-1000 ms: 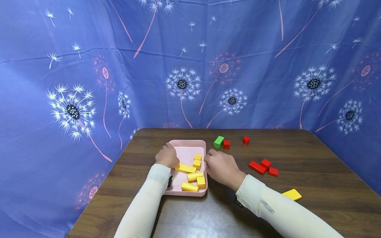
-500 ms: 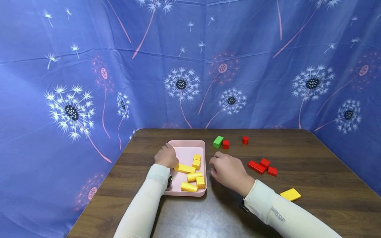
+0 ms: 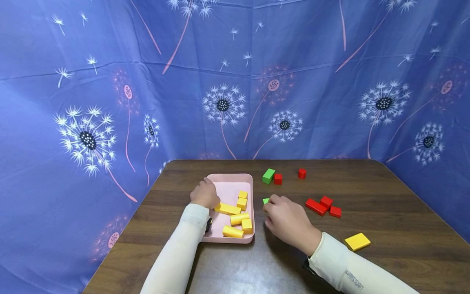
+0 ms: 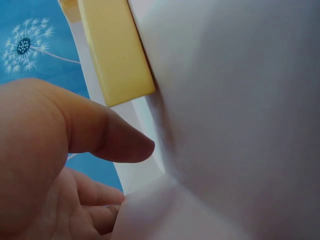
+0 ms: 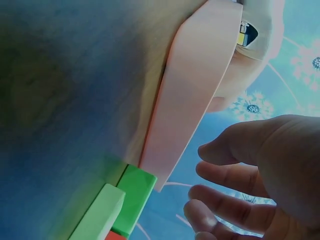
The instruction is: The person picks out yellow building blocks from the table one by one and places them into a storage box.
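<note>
My left hand (image 3: 205, 194) grips the left side wall of a pink tray (image 3: 230, 240); in the left wrist view its thumb (image 4: 130, 142) lies inside the wall and fingers show outside. Several yellow blocks lie in the tray, among them a long bar (image 3: 227, 209) close to this hand. My right hand (image 3: 291, 222) is over the table, right of the tray, its fingers loosely bent and nothing between them in the right wrist view. A light green block (image 5: 100, 212), mostly hidden by this hand in the head view, lies just past its fingertips.
Behind the right hand are a green block (image 3: 269, 176), a red cube (image 3: 278, 179) and a red cylinder (image 3: 302, 174). Three red blocks (image 3: 315, 206) cluster to the right, with a flat yellow block (image 3: 357, 241) nearer. A blue dandelion-print cloth (image 3: 235, 81) hangs behind the table.
The right hand has drawn away from the tray's right rim, moving right and nearer, uncovering a corner of a green block. The left hand and the tray have stayed put.
</note>
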Demonstrator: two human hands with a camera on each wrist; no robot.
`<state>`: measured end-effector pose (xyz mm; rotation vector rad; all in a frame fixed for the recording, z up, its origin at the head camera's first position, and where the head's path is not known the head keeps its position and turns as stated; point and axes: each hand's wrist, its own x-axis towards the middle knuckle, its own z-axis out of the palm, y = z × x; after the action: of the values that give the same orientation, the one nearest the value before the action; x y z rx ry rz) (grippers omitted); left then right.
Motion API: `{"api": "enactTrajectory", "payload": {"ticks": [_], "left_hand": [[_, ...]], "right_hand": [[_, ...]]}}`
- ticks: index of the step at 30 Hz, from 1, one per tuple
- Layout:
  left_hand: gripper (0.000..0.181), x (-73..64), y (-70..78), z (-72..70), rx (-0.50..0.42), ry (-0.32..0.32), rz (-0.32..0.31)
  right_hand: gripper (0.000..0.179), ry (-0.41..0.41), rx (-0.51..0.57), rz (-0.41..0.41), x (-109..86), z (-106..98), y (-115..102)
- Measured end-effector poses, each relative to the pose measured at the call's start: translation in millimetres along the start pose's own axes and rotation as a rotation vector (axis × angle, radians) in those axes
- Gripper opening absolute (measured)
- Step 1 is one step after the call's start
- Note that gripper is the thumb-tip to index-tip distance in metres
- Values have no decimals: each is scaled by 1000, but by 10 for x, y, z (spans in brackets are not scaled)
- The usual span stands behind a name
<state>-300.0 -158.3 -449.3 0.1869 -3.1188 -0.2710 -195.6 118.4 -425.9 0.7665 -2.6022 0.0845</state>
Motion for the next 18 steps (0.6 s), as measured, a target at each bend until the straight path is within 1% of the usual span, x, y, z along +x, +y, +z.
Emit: {"api": "enactTrajectory", "payload": {"ticks": [6,11,18], "left_hand": [[97,-30,16,-10,-3,-11,-8],[97,-22,18,1,2,-8,-4],[95,-7,13,2,5,-4,-1]], "right_hand": [[11,5,-16,1,-115,6,18],[9,18,-23,14,-202,-26,27],[11,37,-28,19,-325,-33,44]]}}
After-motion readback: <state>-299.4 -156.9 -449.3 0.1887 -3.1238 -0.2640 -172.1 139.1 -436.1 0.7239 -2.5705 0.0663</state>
